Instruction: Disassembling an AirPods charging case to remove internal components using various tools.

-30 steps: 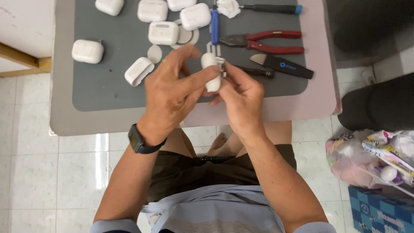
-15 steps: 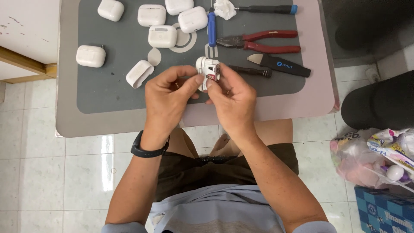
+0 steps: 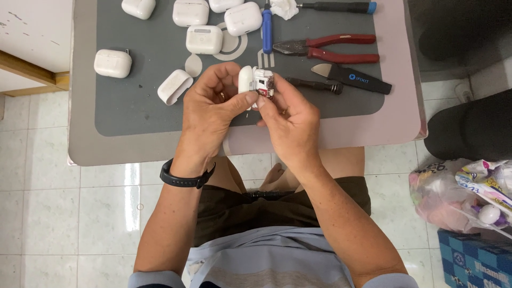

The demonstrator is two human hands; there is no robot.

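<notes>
My left hand (image 3: 210, 104) pinches the white shell of an earbud case (image 3: 246, 80) between thumb and fingers, above the grey mat (image 3: 138, 112). My right hand (image 3: 290, 117) grips the case's inner module (image 3: 264, 82), a small block with red and dark parts, which sits against the shell. Both hands hover over the near edge of the table (image 3: 397, 125). A loose white case lid (image 3: 174, 86) lies on the mat just left of my left hand.
Several white earbud cases (image 3: 204, 39) lie on the mat's far side, one apart at the left (image 3: 112, 63). Red-handled pliers (image 3: 328, 48), a blue-handled screwdriver (image 3: 266, 29), a black pry tool (image 3: 352, 79) and a dark bit (image 3: 314, 85) lie right. A plastic bag (image 3: 464, 194) sits on the floor.
The white shell has turned upright in my left hand and the inner module now shows further out of it at my right fingertips. Both hands stay over the table's near edge.
</notes>
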